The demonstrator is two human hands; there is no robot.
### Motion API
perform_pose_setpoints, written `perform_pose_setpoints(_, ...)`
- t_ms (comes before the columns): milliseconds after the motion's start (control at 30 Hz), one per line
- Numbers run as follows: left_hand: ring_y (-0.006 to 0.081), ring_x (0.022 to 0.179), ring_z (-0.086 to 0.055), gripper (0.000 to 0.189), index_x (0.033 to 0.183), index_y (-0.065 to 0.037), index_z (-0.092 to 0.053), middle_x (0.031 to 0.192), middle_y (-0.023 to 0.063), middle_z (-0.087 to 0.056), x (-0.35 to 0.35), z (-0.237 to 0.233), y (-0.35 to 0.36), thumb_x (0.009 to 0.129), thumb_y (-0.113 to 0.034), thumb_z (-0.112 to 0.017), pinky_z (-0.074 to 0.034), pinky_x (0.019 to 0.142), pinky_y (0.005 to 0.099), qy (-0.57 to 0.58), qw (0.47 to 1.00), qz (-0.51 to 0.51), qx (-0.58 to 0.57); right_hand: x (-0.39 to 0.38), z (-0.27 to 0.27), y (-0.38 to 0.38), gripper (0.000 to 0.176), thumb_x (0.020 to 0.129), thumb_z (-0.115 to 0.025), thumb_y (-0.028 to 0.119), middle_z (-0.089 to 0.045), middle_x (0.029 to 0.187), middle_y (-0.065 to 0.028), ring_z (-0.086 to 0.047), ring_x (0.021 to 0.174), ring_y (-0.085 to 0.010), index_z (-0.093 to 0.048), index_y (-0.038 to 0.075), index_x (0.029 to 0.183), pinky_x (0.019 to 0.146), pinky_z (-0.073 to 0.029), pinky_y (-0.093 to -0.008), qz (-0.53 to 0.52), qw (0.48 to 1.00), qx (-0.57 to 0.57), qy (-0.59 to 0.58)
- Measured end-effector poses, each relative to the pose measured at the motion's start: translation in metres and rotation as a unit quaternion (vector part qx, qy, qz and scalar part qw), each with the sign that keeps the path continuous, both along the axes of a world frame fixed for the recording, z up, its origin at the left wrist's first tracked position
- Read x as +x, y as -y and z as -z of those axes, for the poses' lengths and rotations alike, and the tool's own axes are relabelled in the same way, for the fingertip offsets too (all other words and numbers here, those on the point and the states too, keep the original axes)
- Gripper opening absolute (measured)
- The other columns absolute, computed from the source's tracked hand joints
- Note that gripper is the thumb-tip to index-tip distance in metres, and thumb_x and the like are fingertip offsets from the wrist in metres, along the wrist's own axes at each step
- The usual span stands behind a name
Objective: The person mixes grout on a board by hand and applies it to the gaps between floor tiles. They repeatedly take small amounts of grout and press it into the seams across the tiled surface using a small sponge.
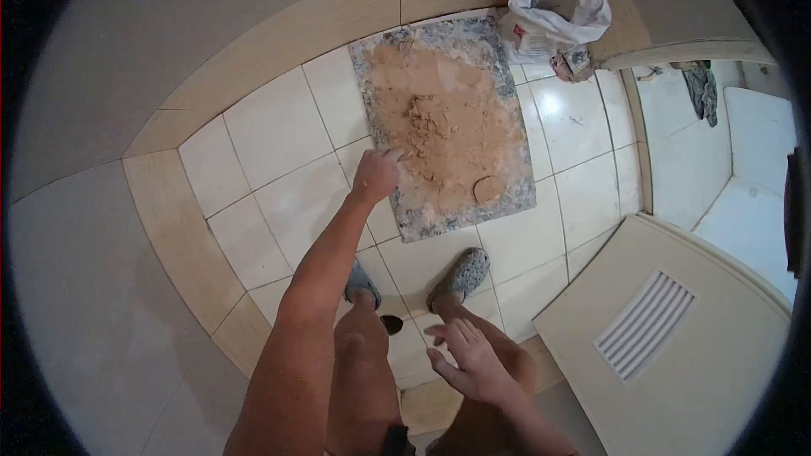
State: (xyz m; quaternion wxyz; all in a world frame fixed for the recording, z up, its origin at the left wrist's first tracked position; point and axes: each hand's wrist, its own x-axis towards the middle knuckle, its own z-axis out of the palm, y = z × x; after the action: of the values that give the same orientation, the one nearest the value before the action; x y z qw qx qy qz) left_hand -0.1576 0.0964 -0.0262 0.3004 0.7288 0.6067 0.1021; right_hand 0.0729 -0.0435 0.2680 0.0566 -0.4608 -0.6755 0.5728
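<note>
A speckled blue-grey sheet lies on the tiled floor, covered over most of its top with reddish-brown powder. Rough clumps of it are heaped near the middle. My left hand is at the sheet's left edge, its fingers closed and pointing at the powder. Whatever is in those fingers, if anything, is too small to make out. Low over my right leg, my right hand is held in the air with fingers apart, holding nothing. A round outline shows in the powder's lower right part.
An opened white sack stands against the wall at the back right, with a small crumpled packet by it. A vented door panel is at the right. My grey clogs are just in front of the sheet, near a dark floor hole.
</note>
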Motion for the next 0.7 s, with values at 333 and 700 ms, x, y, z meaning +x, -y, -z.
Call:
perform_pose_setpoints(333, 0.0276, 0.098, -0.063, 0.028, 0.11, -0.003, -0.063, 0.101, 0.0159, -0.067, 0.044, 0.122, -0.035, 0.084, -0.014, -0.057, -0.047, 0.087, 0.0421, -0.172, 0.95, 0.102, 0.24, 0.059, 0.072, -0.069, 0.032, 0.08, -0.069, 0.009, -0.057, 0.088, -0.015, -0.057, 0.081, -0.0341, -0.056, 0.001, 0.108, 0.074, -0.049, -0.0428, -0.134, 0.98, 0.09, 0.115)
perform_pose_setpoints(700, 0.0137, 0.089, -0.064, 0.025, 0.113, 0.004, -0.064, 0.093, 0.0056, -0.066, -0.067, 0.104, -0.051, 0.091, -0.007, -0.058, -0.051, 0.08, 0.0302, 0.578, 0.764, -0.26, -0.125, -0.056, 0.239, -0.337, 0.023, 0.09, -0.057, 0.022, -0.059, 0.079, -0.0168, -0.06, 0.073, -0.0259, -0.056, 0.001, 0.098, 0.069, -0.047, -0.0388, -0.048, 0.968, 0.243, -0.053)
